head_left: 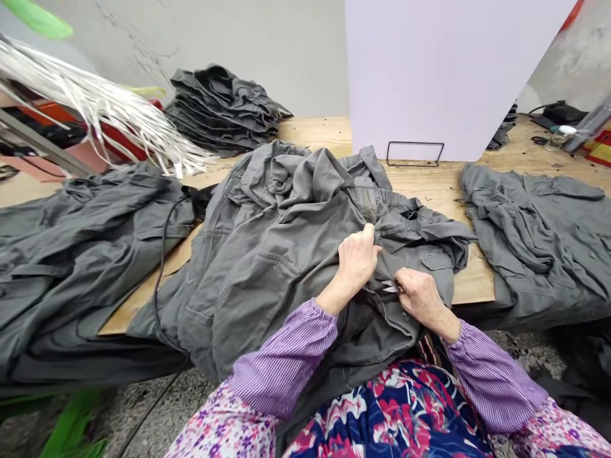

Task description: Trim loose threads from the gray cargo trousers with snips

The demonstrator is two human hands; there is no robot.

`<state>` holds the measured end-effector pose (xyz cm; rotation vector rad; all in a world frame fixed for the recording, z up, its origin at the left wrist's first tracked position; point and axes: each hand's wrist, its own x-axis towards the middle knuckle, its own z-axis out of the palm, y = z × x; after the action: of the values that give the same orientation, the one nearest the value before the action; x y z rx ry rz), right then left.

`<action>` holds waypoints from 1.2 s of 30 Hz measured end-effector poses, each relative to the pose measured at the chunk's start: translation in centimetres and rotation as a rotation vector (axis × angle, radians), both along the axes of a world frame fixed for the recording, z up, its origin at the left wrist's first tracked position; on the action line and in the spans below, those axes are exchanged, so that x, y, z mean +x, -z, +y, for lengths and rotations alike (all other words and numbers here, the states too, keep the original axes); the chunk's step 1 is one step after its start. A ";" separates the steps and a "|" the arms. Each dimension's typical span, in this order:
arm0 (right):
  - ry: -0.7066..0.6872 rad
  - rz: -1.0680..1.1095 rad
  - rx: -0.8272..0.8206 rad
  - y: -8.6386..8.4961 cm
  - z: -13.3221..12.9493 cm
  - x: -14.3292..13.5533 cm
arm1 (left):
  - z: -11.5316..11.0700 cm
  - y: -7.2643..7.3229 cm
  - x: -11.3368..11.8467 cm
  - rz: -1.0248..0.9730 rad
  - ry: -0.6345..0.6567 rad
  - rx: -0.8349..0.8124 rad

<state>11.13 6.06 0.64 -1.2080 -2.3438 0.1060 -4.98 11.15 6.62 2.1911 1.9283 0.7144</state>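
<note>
Dark grey trousers (258, 267) lie bunched over the front edge of the table, with a zip fly (367, 202) and gathered waistband near the top. My left hand (358, 257) pinches the cloth just below the zip. Close by on the right, my right hand (420, 294) is closed around small thread snips (391, 287). Their pointed metal blades stick out to the left, over the cloth beneath my left hand. Most of the snips' body is hidden in my fingers.
A stack of folded grey garments (224, 111) stands at the back. White cords (109, 108) hang at left. More grey garments lie at left (95, 248) and right (544, 235). A white board (429, 76) stands behind; a black cable (162, 280) runs down the left side.
</note>
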 end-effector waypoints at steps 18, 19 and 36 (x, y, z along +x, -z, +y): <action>-0.126 0.308 -0.105 1.0 -4.1 1.8 | -5.5 1.2 -1.7 -0.712 -0.019 -0.275; -0.125 0.307 -0.107 0.9 -4.1 1.7 | -5.6 1.3 -1.6 -0.620 0.001 -0.280; -0.088 0.287 -0.212 -0.1 -3.3 1.5 | -7.7 2.5 -1.2 -0.773 -0.057 -0.198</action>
<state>12.63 2.74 0.76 -1.1022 -2.1713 0.5337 -6.13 3.42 4.11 1.4291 1.5596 1.1105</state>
